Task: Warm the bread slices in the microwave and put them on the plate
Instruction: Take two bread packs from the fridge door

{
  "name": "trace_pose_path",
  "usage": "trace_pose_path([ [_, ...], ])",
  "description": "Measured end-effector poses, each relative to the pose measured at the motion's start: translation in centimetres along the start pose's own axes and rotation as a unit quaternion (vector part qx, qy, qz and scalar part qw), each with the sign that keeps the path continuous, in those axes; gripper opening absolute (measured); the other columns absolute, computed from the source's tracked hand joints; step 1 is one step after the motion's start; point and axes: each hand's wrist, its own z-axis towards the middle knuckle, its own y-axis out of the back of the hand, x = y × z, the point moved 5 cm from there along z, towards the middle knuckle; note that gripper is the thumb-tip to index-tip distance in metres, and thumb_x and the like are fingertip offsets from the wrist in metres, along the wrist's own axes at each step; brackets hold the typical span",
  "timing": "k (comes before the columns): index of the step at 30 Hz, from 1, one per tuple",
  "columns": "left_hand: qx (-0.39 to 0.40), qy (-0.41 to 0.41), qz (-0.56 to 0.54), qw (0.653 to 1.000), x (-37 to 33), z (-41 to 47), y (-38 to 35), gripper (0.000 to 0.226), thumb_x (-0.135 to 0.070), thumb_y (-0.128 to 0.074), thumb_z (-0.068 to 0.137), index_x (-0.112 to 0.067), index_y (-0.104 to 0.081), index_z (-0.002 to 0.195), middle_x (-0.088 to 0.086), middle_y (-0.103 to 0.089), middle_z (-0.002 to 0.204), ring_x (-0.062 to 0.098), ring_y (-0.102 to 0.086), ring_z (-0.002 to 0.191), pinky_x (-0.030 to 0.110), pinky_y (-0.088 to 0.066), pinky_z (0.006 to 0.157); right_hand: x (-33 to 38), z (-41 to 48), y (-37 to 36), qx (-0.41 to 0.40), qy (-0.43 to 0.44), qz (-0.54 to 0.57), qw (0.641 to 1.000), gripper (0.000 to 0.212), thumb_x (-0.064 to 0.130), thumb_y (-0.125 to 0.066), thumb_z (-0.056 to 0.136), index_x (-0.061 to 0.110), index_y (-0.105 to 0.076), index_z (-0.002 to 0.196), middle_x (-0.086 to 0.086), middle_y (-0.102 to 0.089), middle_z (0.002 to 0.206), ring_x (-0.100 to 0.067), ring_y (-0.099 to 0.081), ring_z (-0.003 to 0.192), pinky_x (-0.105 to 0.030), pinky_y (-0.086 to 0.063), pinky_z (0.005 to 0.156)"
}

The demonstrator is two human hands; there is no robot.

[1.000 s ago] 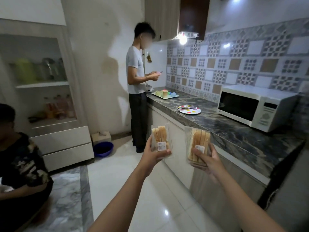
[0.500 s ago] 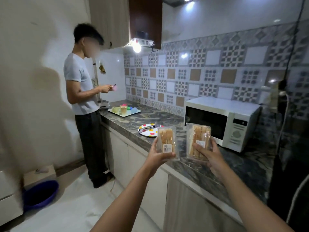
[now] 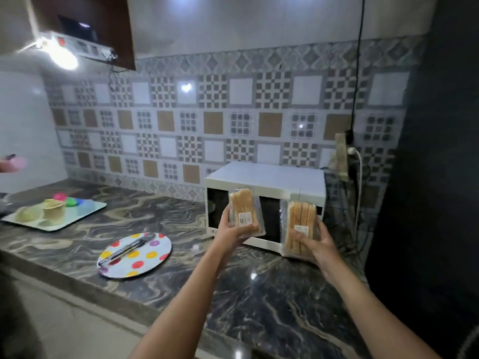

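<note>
My left hand (image 3: 229,230) grips a clear pack of bread slices (image 3: 243,209) upright, its label facing me. My right hand (image 3: 315,243) grips a second, taller pack of bread slices (image 3: 300,224). Both packs are held up in front of the white microwave (image 3: 267,182), whose door is closed. A round plate with coloured dots (image 3: 145,257) lies on the marble counter to the left of my hands, with metal cutlery (image 3: 124,248) lying across it.
A pale tray (image 3: 90,209) with small coloured cups stands at the counter's far left. Another person's hand (image 3: 10,164) shows at the left edge. A wall socket with cables (image 3: 350,156) hangs right of the microwave. A dark tall surface fills the right side.
I have come closer and turned toward the counter. The microwave now sits straight behind the two bread packs, and the other person has slipped almost out of view to the left.
</note>
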Motion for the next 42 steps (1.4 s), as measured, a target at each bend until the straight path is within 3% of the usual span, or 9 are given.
trace_pose_path([
  [6, 0.083, 0.002, 0.045, 0.996, -2.4, 13.3, -1.4, 0.084, 0.008, -0.074, 0.069, -0.02, -0.033, 0.137, 0.017, -0.062, 0.117, 0.03, -0.065, 0.103, 0.041, -0.054, 0.088, 3.9, 10.4, -0.7, -0.068, 0.026, -0.006, 0.997, 0.078, 0.019, -0.073, 0.078, 0.029, -0.031, 0.143, 0.002, -0.052, 0.121, -0.015, -0.057, 0.093, -0.034, -0.048, 0.087],
  [10, 0.076, -0.01, 0.058, 0.995, -4.5, 20.4, -2.0, 0.084, 0.008, -0.071, 0.073, -0.024, -0.03, 0.139, 0.017, -0.058, 0.119, 0.028, -0.063, 0.102, 0.031, -0.057, 0.075, 5.3, 16.2, -1.8, -0.085, -0.011, 0.002, 0.996, 0.068, 0.02, -0.075, 0.077, 0.027, -0.041, 0.135, 0.003, -0.066, 0.096, -0.012, -0.066, 0.073, -0.025, -0.053, 0.053],
  [19, 0.09, 0.077, 0.145, 0.982, -2.6, 28.9, -1.1, 0.047, 0.013, -0.067, 0.073, -0.006, -0.05, 0.112, 0.014, -0.061, 0.097, 0.024, -0.063, 0.084, 0.033, -0.058, 0.067, 3.1, 23.9, -5.3, -0.1, -0.1, -0.001, 0.99, 0.069, 0.02, -0.073, 0.08, 0.02, -0.032, 0.135, -0.011, -0.061, 0.115, -0.021, -0.067, 0.069, -0.027, -0.053, 0.049],
  [22, 0.065, 0.078, 0.23, 0.968, -1.5, 31.1, -0.2, 0.054, -0.004, -0.078, 0.06, -0.015, -0.052, 0.106, 0.01, -0.064, 0.098, 0.025, -0.064, 0.086, 0.036, -0.06, 0.067, 2.7, 25.7, -5.5, -0.112, -0.101, -0.06, 0.987, 0.071, 0.023, -0.074, 0.079, 0.019, -0.031, 0.135, -0.012, -0.057, 0.121, -0.023, -0.065, 0.08, -0.029, -0.051, 0.053],
  [25, 0.041, 0.05, 0.398, 0.915, -0.1, 34.7, 0.5, 0.083, -0.039, -0.08, 0.036, -0.024, -0.052, 0.112, 0.003, -0.064, 0.11, 0.027, -0.06, 0.103, 0.045, -0.053, 0.091, 3.1, 26.9, -5.7, -0.098, -0.105, -0.1, 0.985, 0.054, 0.021, -0.074, 0.079, 0.017, -0.04, 0.122, -0.012, -0.062, 0.115, -0.023, -0.065, 0.077, -0.03, -0.053, 0.056],
  [29, 0.043, 0.049, 0.491, 0.869, -2.1, 33.6, 0.2, 0.089, -0.042, -0.079, 0.065, -0.017, -0.034, 0.138, 0.008, -0.043, 0.138, 0.03, -0.036, 0.13, 0.041, -0.03, 0.108, 3.7, 28.1, -5.4, -0.118, -0.08, -0.246, 0.959, 0.056, 0.024, -0.077, 0.073, 0.014, -0.049, 0.119, -0.008, -0.063, 0.112, -0.025, -0.066, 0.087, -0.034, -0.056, 0.066],
  [33, 0.036, 0.067, 0.479, 0.874, -2.3, 34.1, 1.2, 0.087, -0.034, -0.079, 0.072, -0.01, -0.031, 0.141, 0.011, -0.033, 0.142, 0.028, -0.036, 0.131, 0.038, -0.032, 0.108, 4.2, 28.5, -5.2, -0.155, -0.071, -0.36, 0.917, 0.063, 0.037, -0.076, 0.073, 0.008, -0.052, 0.122, -0.01, -0.06, 0.121, -0.027, -0.058, 0.108, -0.029, -0.044, 0.076],
  [38, 0.056, 0.027, 0.415, 0.908, -1.8, 34.9, 1.5, 0.078, -0.032, -0.088, 0.057, -0.018, -0.051, 0.124, 0.002, -0.062, 0.12, 0.019, -0.059, 0.107, 0.032, -0.052, 0.085, 4.1, 28.6, -5.8, -0.169, -0.021, -0.342, 0.924, 0.06, 0.026, -0.07, 0.082, 0.008, -0.041, 0.131, -0.012, -0.054, 0.13, -0.029, -0.053, 0.117, -0.031, -0.043, 0.088],
  [42, 0.03, -0.013, 0.423, 0.906, -2.2, 35.1, 1.4, 0.086, -0.031, -0.088, 0.057, -0.014, -0.048, 0.131, 0.004, -0.056, 0.126, 0.024, -0.055, 0.116, 0.036, -0.046, 0.099, 3.9, 29.1, -6.0, -0.174, -0.003, -0.333, 0.927, 0.068, 0.024, -0.067, 0.084, 0.007, -0.031, 0.14, -0.013, -0.048, 0.138, -0.03, -0.047, 0.124, -0.035, -0.04, 0.096],
])
